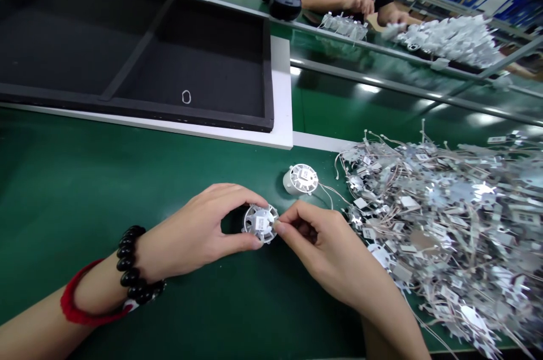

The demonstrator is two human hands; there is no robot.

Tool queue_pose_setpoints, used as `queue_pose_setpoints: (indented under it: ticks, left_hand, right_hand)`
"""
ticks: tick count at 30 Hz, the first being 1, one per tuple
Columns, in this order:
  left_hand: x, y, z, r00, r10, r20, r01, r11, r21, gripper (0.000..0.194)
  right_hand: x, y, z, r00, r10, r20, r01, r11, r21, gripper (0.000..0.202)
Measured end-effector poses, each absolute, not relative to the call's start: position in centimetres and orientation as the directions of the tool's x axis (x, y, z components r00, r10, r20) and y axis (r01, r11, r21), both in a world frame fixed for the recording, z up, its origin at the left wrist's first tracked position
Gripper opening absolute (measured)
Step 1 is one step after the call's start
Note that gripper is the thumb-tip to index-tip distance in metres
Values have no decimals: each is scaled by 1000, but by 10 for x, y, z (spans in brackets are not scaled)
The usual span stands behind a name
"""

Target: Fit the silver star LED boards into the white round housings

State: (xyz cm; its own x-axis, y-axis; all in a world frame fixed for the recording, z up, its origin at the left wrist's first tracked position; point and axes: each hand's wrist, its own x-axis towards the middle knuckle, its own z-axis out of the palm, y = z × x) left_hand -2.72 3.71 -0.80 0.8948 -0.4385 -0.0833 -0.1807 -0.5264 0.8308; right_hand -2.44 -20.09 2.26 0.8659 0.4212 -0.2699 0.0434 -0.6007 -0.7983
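My left hand (220,221) grips a small round white housing (250,223) between thumb and fingers, just above or on the green table. In its top sits a silver star-shaped metal plate (268,214) with a white printed label. At the housing's right edge my right hand (316,233) pinches with thumb and index finger; what lies between the fingertips is too small to make out. Just behind stands a second round white housing (288,182), with a similar labelled plate on top and thin wires running off to the right.
A large heap of silver metal plates with thin wires (424,207) covers the right side. At the back left lies a black divided tray (220,60) holding one white ring (186,97). Beyond a metal rail, a co-worker's hands (360,5) are near piled white parts (458,40).
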Motion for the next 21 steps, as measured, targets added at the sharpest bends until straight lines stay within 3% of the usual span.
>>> queue_pose_setpoints:
  ticks: [8, 17, 21]
  left_hand:
    - [-29, 33, -4, 900, -420, -115, -164, -572, 804, 34]
    - [-32, 35, -17, 884, -463, 65, -359, -584, 729, 37]
    - [-33, 34, -19, 842, -519, 148, -444, -511, 736, 28]
  right_hand:
    - [-24, -203, 24, 860, 432, -270, 62, -614, -787, 15]
    - [-21, -215, 18, 819, 560, -123, 297, -598, -744, 17]
    - [-22, -215, 15, 821, 558, -117, 339, -643, -687, 17]
